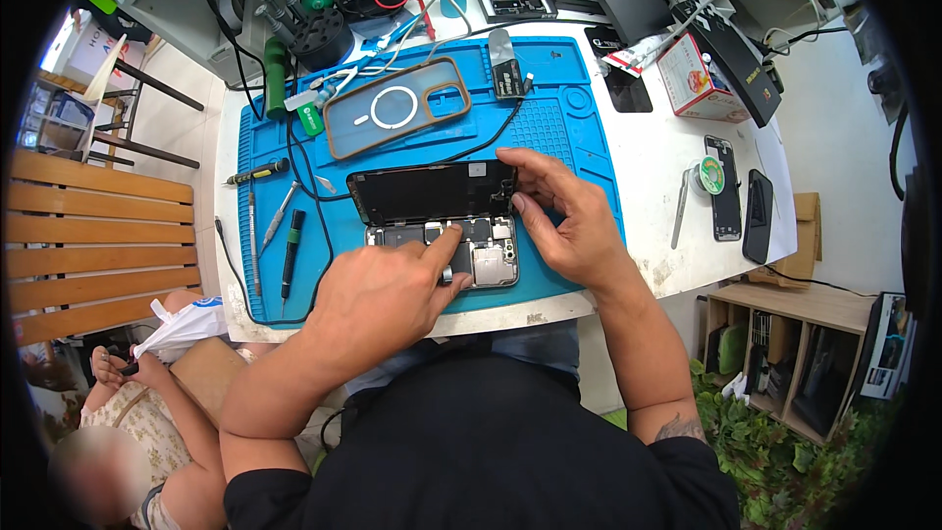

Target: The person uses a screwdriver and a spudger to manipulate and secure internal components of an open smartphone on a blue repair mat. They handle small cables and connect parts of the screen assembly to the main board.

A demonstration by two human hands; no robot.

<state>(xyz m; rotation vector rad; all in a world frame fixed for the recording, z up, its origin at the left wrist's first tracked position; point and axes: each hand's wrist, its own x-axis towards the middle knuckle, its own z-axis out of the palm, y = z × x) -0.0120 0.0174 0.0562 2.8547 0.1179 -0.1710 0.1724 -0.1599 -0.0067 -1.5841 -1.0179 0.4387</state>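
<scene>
An opened phone body (496,265) lies on the blue mat (569,265), its black screen assembly (412,191) raised along the far side. My left hand (383,294) has its index finger stretched onto the internals and its thumb at the near edge, the other fingers curled. My right hand (564,216) grips the right end of the raised screen with fingers and thumb. Left of the phone lie a green-black screwdriver (292,255), a pair of tweezers (280,218) and a yellow-black tool (257,172). A brown-rimmed clear case (397,103) lies beyond.
A black tool holder (314,39), cables and boxes (702,79) crowd the back. Another phone (724,211) and a solder spool (708,177) sit at right. A seated person (147,442) is at lower left beside a wooden chair (98,226). A shelf (785,304) stands lower right.
</scene>
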